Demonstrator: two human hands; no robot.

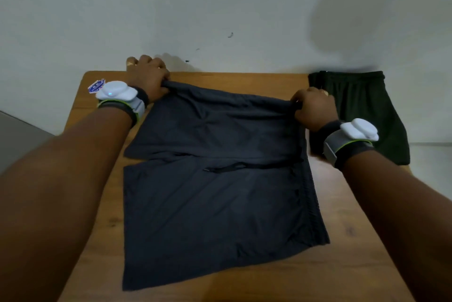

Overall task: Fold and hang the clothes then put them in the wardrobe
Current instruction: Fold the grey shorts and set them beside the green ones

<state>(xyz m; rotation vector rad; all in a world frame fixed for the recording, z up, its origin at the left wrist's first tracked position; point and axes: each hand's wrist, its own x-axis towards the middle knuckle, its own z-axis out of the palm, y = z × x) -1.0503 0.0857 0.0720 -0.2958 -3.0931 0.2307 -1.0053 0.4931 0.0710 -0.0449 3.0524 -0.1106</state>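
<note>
A pair of dark grey shorts (215,208) lies spread on the wooden table (342,240), one leg near me and the other farther away. My left hand (146,76) grips the far left corner of the far leg. My right hand (314,108) grips the far right corner, at the waistband side. Between my hands the far edge is lifted a little off the table. A black drawstring shows near the middle of the shorts.
A second, dark green garment (362,111) lies at the table's far right corner, partly hanging over the edge. A small blue and white sticker (96,85) sits at the far left corner. A pale wall stands right behind the table.
</note>
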